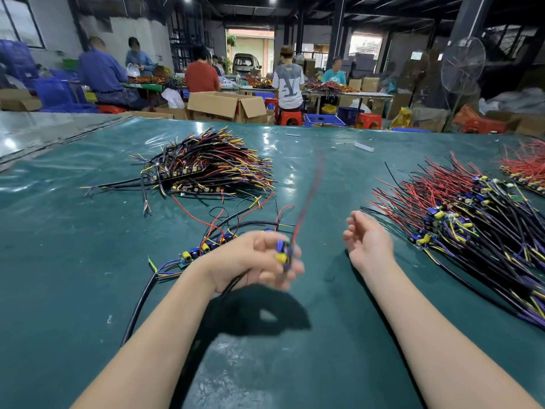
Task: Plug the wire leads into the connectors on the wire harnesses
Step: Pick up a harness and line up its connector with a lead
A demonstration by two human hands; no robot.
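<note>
**Inspector:** Nearest items first. State of the hands?

**Recorder:** The left hand (253,261) is above the glossy green table mat (88,261). Its fingers are curled round a small circuit board with blue and yellow components (283,252). The board is blurred, so no finer detail is readable. A thick black cable (233,286) leaves from beneath the palm toward the near-left. A thin red wire lead (308,196) runs up from the top of the board, away from the person. It is also blurred, and its far end cannot be made out.

**Inspector:** And the other?

**Recorder:** The right hand (368,243) is beside the left and apart from it. The palm is turned inward, the fingers are loosely bent, and it holds nothing.

**Inspector:** On the mat beyond?

**Recorder:** Just behind the left hand lies a short row of similar boards with red and black wires (206,246). To the right, a large pile of red, black and purple wire harnesses (472,231) reaches the frame edge. Farther back on the left is a heap of black, yellow and red harnesses (212,166). At far right is a smaller bunch of red wires (528,169). A white scrap (364,146) lies near the far edge.

**Inspector:** Background?

**Recorder:** An open cardboard box (227,106), a red plastic stool (290,118), a blue crate (324,119) and a standing fan (463,69). Several people are at benches.
</note>
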